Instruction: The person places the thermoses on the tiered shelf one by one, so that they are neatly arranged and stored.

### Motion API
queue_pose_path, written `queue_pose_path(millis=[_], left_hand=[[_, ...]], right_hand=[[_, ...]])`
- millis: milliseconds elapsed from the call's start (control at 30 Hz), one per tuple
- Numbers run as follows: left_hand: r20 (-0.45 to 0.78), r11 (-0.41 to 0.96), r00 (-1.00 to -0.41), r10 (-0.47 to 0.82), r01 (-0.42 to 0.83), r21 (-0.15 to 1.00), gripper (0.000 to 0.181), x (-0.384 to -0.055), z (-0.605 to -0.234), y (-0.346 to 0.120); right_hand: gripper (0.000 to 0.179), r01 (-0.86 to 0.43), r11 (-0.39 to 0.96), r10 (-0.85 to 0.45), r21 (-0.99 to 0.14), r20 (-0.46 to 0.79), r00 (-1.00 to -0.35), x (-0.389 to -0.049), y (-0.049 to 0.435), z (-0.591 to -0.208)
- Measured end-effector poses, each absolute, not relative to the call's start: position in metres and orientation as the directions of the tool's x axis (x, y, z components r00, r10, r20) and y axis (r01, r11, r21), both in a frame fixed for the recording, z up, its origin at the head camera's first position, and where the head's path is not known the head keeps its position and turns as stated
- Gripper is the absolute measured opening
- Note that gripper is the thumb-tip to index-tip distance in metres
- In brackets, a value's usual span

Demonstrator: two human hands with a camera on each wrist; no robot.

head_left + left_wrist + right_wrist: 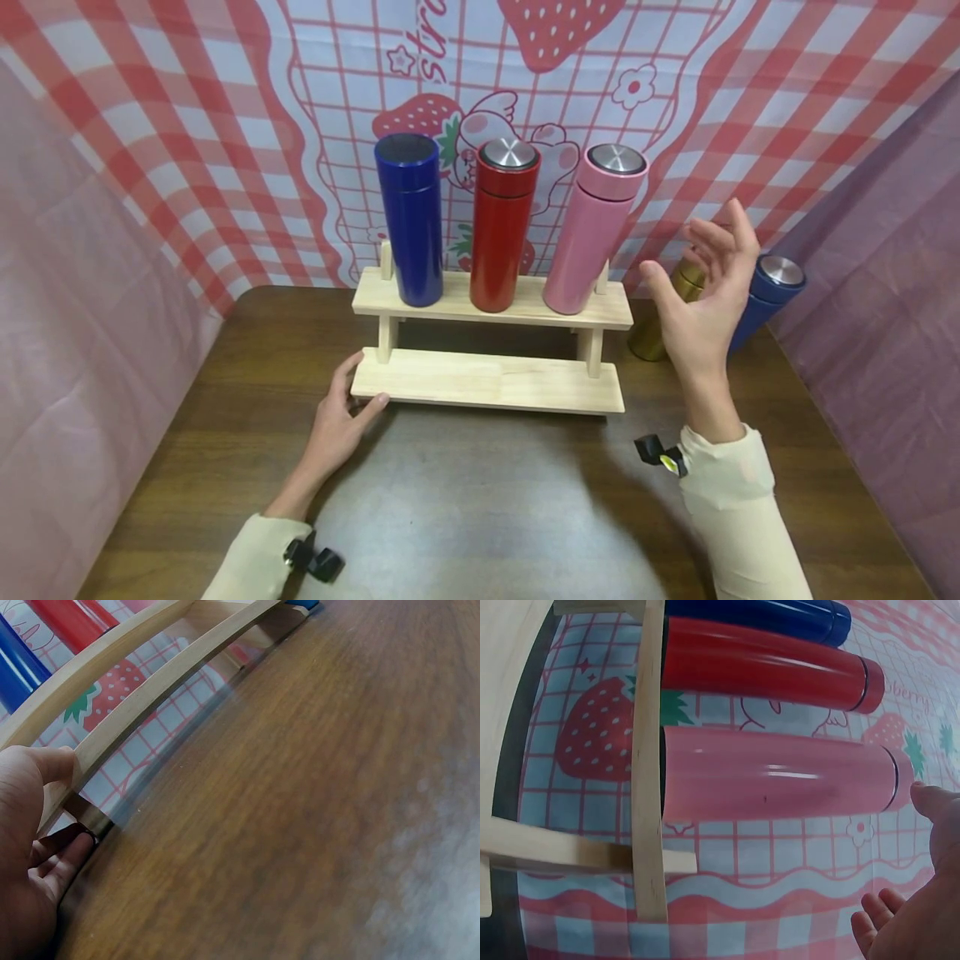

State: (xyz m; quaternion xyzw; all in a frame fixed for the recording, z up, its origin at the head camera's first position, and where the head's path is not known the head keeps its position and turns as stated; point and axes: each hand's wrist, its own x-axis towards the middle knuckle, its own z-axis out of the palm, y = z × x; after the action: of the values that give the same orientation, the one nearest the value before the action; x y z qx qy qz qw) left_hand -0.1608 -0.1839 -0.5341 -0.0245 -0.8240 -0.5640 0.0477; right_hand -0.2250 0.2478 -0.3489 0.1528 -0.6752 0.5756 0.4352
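A two-tier wooden rack carries three flasks on its upper shelf: a dark blue flask, a red flask and a pink flask with a steel lid. At the left end of the lower shelf, my left hand grips the board, thumb at its front edge and the other fingers curled beneath in the left wrist view. My right hand is raised to the right of the pink flask, fingers spread and holding nothing. Its thumb is near the pink flask's lid in the right wrist view.
Behind my right hand, a gold flask and another blue flask stand on the brown wooden table, partly hidden. A strawberry-print checked cloth hangs behind the rack. Pink curtains flank the table.
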Motion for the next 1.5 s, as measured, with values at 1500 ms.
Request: queue_pose_path(millis=[1500], left_hand=[[0.102,0.369,-0.995,-0.016,0.089,0.925,0.083,-0.161,-0.534,-0.183]], right_hand=[[0.071,-0.613,0.386,0.549,-0.689,0.706,-0.447,-0.206,0.305,-0.361]])
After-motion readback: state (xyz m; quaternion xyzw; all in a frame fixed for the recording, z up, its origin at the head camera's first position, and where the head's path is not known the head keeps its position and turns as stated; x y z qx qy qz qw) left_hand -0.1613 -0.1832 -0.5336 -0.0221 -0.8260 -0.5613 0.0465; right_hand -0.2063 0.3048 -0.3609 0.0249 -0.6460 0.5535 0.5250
